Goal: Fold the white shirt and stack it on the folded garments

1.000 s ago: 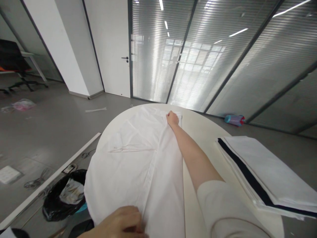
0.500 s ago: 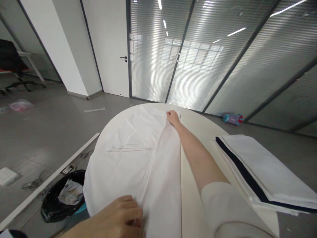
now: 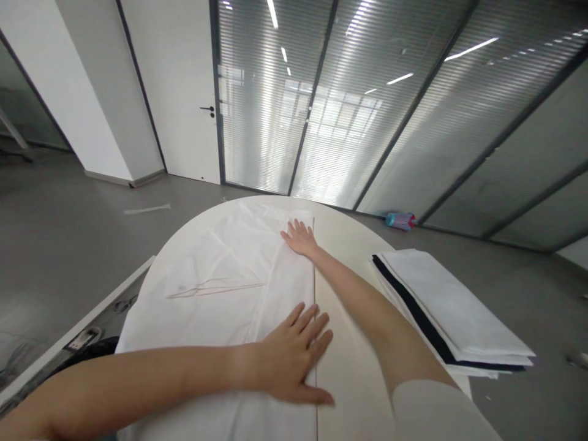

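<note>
A white shirt (image 3: 220, 324) lies spread over the round table, its right side turned in to a straight folded edge. Thin seam lines and creases run across its left part. My left hand (image 3: 294, 355) rests flat on the near part of the shirt, fingers spread, their tips reaching past the folded edge. Farther off, my right hand (image 3: 301, 237) lies open on the top end of the cloth by the same edge, fingers apart. Neither hand grips anything.
On the right of the pale round table (image 3: 346, 245) sits a stack of folded white and dark cloth (image 3: 450, 306). A blue and red striped item (image 3: 400, 221) lies on the floor by the glass wall. A black-lined bin (image 3: 98, 349) partly shows at left.
My right hand has let go of the shirt's top edge and flattened on it. My left hand has moved right and opened onto the folded part. The view has turned right.
</note>
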The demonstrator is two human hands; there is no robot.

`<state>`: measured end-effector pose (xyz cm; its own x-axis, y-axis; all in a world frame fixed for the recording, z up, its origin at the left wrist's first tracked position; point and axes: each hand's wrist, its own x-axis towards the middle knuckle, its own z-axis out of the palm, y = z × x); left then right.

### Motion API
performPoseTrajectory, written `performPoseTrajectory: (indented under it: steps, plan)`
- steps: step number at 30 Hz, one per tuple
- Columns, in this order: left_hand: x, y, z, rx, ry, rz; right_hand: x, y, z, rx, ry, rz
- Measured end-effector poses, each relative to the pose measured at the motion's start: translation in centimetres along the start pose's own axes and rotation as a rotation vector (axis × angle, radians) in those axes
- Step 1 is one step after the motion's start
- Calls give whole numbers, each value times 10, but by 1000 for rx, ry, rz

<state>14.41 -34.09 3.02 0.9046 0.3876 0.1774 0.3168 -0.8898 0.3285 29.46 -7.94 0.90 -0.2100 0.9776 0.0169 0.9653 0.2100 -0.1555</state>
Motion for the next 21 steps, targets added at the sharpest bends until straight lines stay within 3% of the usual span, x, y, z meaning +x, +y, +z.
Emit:
performPoseTrajectory:
  steps: [5,10,13,17,21]
  plan:
    - [-17,15,15,87,-18,77,22,5,1,2,-45,114]
    - [-30,24,47,462,234,195,53,13,-3,-10,-21,188]
    - [-33,27,59,590,324,255,65,17,-3,-10,-21,220]
    - [-34,31,58,635,331,261,71,18,-5,-4,-20,240]
    - [-38,33,40,561,300,249,59,11,-8,-45,99,171]
